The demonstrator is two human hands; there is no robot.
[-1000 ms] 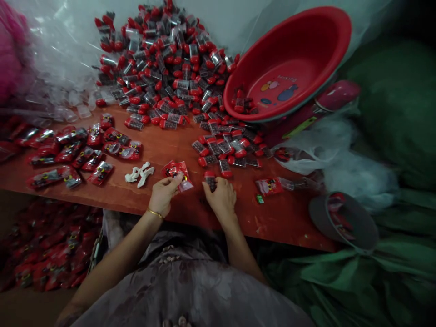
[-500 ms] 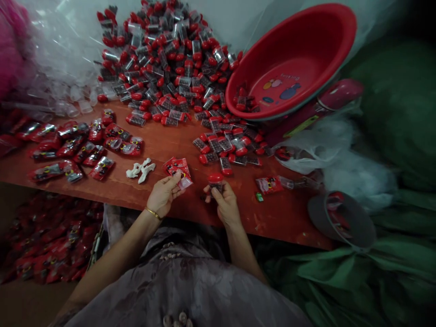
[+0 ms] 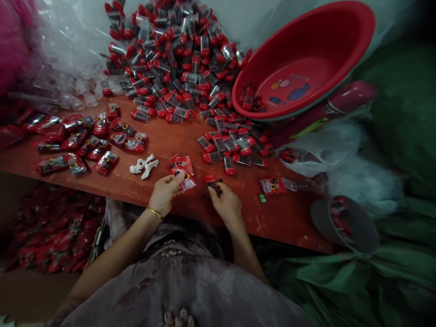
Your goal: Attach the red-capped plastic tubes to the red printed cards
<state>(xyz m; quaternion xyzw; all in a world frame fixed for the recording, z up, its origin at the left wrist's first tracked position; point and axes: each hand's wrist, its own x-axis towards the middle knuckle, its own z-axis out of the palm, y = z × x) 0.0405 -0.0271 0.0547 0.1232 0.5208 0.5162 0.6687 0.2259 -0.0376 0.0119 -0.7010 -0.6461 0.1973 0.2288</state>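
Observation:
My left hand (image 3: 162, 193) pinches a small printed red packet (image 3: 186, 164) with a clear lower end, just above the table's front part. To its right, my right hand (image 3: 227, 204) is closed around a clear tube (image 3: 213, 185) with a red cap and dark contents. The tube is tilted, cap away from me, and my fingers partly cover it. Left of the packet lie white crumpled pieces (image 3: 145, 166). Beyond both hands, loose red-capped tubes (image 3: 230, 144) lie spread on the reddish table (image 3: 170, 141).
A big heap of such tubes (image 3: 177, 59) rises at the back, beside a tilted red basin (image 3: 299, 59). Filled red packets (image 3: 105, 161) lie at left, more in a box (image 3: 61, 231) below. At right are a packet (image 3: 271, 186), a small green item (image 3: 261, 198) and a grey container (image 3: 320, 218).
The tube in my right hand has gone from upright to tilted and sits lower. My left hand keeps its hold on the packet. The whole view has shifted slightly.

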